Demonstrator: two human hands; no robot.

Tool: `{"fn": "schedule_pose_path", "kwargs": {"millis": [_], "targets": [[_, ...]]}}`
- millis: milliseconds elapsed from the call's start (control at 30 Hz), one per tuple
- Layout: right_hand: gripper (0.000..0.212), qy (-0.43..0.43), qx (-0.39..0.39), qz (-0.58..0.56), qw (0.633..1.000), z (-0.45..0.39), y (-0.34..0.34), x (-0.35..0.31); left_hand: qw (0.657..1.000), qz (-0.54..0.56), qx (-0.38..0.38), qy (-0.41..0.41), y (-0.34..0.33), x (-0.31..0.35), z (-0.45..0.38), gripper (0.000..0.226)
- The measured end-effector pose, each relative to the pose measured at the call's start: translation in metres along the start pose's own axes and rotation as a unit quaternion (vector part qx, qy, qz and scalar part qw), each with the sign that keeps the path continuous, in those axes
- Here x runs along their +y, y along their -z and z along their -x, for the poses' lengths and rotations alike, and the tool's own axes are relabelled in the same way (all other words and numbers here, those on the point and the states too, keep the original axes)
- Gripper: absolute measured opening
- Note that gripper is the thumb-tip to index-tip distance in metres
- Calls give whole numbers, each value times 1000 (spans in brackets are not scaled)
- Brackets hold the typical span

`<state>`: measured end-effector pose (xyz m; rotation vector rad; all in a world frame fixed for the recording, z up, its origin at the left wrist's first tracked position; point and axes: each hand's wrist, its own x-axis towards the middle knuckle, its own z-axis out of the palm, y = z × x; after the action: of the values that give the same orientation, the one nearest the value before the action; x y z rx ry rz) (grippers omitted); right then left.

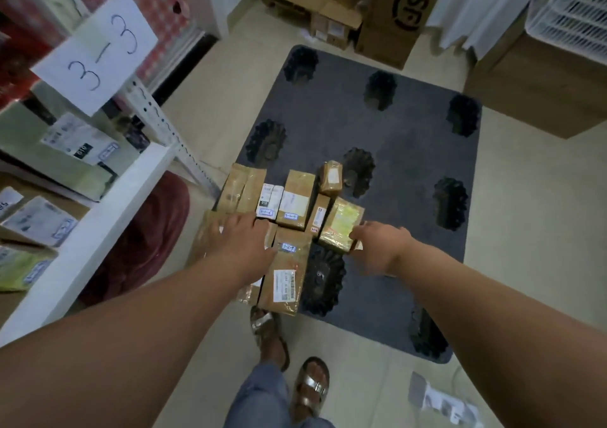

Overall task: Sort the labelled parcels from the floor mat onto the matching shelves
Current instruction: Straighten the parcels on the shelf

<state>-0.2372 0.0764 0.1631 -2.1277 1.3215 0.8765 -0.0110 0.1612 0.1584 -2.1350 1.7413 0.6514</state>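
Several brown taped parcels lie on the near left part of the grey floor mat (377, 138). My left hand (241, 238) reaches down over a large brown parcel (202, 240) at the mat's left edge, fingers spread and relaxed. Beside it lies a long parcel (285, 273) with a small blue-edged label. My right hand (377, 247) reaches toward a parcel wrapped in shiny yellowish tape (340, 224), fingers extended at its near right corner. Whether either hand touches its parcel is unclear. A white shelf (98, 224) on the left carries a paper sign "3-3" (95, 49).
Labelled parcels sit on the shelf levels at left. A dark red cushion (144, 243) lies under the shelf. Cardboard boxes (391, 16) stack at the back, a big carton (542, 82) at right. My sandalled feet (289, 355) stand at the mat's near edge.
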Motion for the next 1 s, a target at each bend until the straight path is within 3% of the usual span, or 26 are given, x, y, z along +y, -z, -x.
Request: {"fn": "schedule_pose_path", "kwargs": {"millis": [433, 700, 1000], "targets": [[40, -43, -39, -110, 992, -107, -41, 29, 995, -56, -62, -53, -14, 17, -138, 54], [38, -55, -76, -126, 988, -140, -93, 87, 990, -57, -99, -81, -71, 77, -172, 53], [38, -55, -109, -181, 976, -188, -166, 163, 985, 6, -165, -41, -158, 157, -224, 61]]}}
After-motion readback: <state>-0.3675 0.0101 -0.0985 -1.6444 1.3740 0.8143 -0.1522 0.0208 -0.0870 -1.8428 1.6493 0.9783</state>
